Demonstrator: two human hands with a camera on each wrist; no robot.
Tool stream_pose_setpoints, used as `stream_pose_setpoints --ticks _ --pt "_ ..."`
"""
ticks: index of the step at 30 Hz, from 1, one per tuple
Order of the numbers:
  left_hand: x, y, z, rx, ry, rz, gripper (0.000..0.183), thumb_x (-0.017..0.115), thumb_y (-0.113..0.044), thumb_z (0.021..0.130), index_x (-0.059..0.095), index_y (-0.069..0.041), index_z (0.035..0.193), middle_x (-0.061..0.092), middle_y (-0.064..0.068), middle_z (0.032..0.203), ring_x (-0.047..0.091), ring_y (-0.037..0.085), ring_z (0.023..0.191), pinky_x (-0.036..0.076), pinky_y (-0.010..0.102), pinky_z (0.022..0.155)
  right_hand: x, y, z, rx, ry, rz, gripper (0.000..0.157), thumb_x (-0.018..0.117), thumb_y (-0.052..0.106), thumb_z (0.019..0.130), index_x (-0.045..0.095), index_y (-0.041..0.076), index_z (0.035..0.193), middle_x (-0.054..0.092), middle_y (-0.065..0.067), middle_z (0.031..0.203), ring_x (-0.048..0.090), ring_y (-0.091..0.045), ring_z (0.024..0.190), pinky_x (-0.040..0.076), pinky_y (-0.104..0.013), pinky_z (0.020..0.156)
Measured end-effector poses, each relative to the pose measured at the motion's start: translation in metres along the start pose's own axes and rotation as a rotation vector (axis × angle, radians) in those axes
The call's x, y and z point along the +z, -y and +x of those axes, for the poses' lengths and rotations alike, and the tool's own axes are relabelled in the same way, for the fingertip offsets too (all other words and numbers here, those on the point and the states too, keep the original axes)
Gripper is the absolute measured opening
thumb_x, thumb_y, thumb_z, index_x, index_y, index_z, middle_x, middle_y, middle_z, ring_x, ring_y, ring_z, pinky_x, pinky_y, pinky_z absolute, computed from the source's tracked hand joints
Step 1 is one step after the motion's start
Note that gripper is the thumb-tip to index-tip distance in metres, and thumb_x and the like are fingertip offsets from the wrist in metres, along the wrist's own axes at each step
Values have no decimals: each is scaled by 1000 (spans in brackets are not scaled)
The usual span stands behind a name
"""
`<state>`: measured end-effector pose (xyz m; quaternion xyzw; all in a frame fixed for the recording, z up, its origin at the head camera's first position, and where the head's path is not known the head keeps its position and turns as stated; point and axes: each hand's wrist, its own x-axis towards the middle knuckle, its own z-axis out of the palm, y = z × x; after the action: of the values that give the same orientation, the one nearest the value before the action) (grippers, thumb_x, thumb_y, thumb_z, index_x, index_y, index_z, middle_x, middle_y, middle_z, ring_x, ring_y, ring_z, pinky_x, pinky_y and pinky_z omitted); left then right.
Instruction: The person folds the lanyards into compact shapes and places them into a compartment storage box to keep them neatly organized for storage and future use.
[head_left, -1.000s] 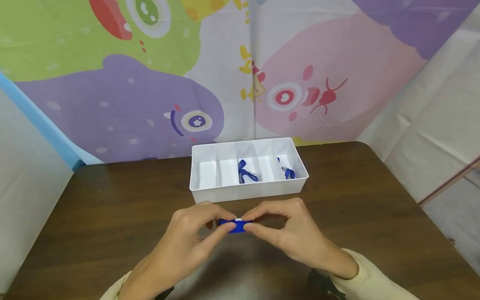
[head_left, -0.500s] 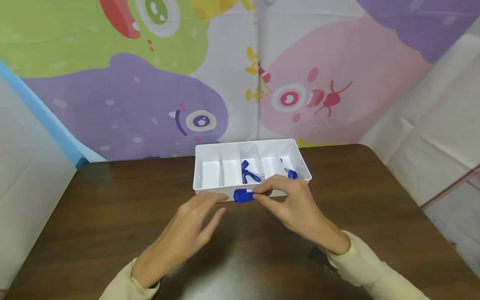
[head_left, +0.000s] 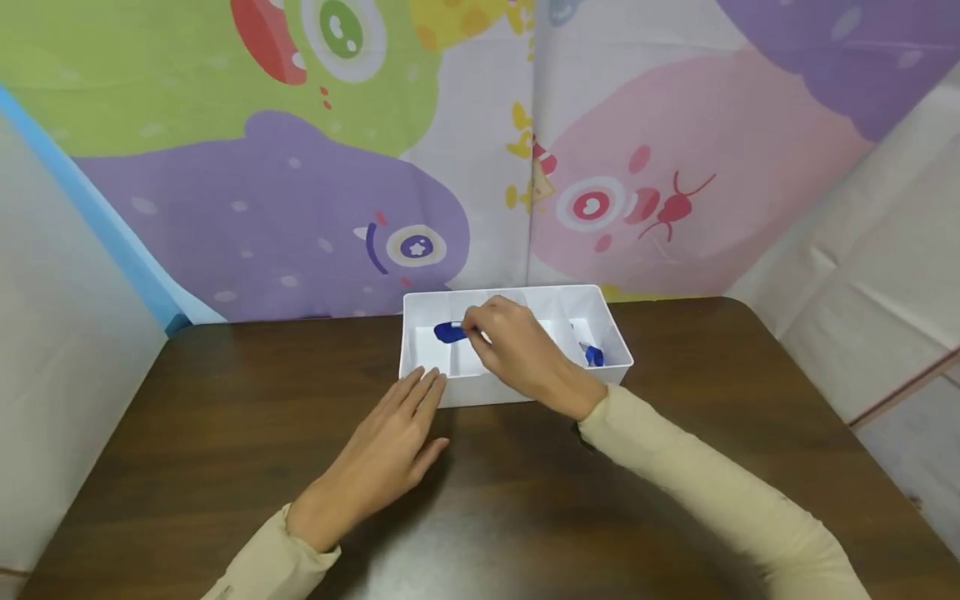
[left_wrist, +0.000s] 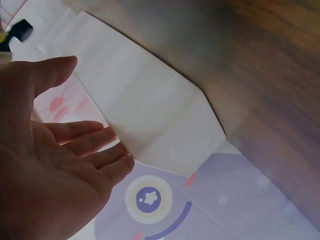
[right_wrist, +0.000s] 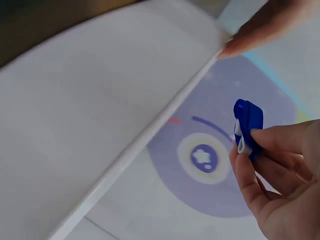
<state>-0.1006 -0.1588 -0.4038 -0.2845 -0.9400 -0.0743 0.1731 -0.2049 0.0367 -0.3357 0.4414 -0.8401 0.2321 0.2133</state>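
Note:
My right hand (head_left: 517, 346) pinches a small blue object with a white part (right_wrist: 250, 125) between thumb and fingers; its exact kind is unclear. In the head view it hangs over the left part of a white divided tray (head_left: 480, 392). With fingers straight, my left hand (head_left: 382, 446) touches the tray's front rim near the left corner, also visible in the left wrist view. A blue strap-like piece (head_left: 592, 356) lies in the rightmost compartment. The right hand hides the middle of the tray.
The tray stands on a dark wooden table (head_left: 247, 433), near its back edge. Behind it hangs a cloth (head_left: 480, 208) printed with cartoon animals. Pale sheets (head_left: 862, 275) enclose the sides.
My left hand has let go of the blue object and come forward to the tray's rim. My right hand has carried the object forward and left, over the tray.

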Motion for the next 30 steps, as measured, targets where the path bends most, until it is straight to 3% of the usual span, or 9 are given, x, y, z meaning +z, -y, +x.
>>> stream_pose_setpoints --ticks 10,16,20,22,24,26,28,30 --pt "-1 -4 6 0 10 21 77 77 -28 84 44 8 143 47 24 145 42 41 137 37 49 111 49 -21 42 15 280 -59 16 60 -7 87 69 4 81 69 -4 76 61 -17 69 52 -28 66" --pt "2 -11 5 -9 26 -25 76 78 -28 84 44 6 143 46 24 147 42 40 137 36 48 112 72 -19 44 50 429 -81 19 63 -10 80 68 7 73 66 -3 69 62 -18 66 52 -30 63" --pt "2 -15 1 -11 45 -38 75 77 -28 85 44 5 144 45 23 148 41 39 138 35 47 113 78 -13 43 61 613 -146 10 70 1 82 70 10 79 68 0 73 65 -17 70 54 -31 69" --pt "2 -15 1 -14 39 -42 74 77 -27 85 45 5 144 45 22 148 41 39 138 35 46 113 75 -11 44 57 666 -179 8 72 9 86 73 11 79 70 1 73 65 -18 73 53 -32 73" --pt "0 -14 1 -16 28 -50 74 77 -26 85 44 5 144 45 22 148 41 39 138 35 46 113 68 -8 44 50 664 -215 12 71 18 91 75 11 82 74 -4 91 67 -21 91 52 -34 87" --pt "-1 -10 2 -15 12 -76 73 76 -24 86 44 5 144 45 23 148 42 39 138 36 46 113 57 -6 38 47 622 -230 19 68 26 95 77 9 91 71 -13 115 61 -28 116 44 -39 103" --pt "-2 -5 2 -14 -9 -131 70 75 -22 88 44 4 144 45 23 148 43 38 137 38 46 111 43 -5 24 47 537 -243 29 65 32 97 76 7 107 56 -20 138 44 -36 135 31 -45 115" --pt "-5 2 0 -13 -47 -178 66 74 -22 90 46 2 144 45 24 147 44 38 136 41 47 109 24 -6 4 72 445 -214 37 63 33 99 69 6 123 42 -24 150 32 -39 143 23 -48 119"
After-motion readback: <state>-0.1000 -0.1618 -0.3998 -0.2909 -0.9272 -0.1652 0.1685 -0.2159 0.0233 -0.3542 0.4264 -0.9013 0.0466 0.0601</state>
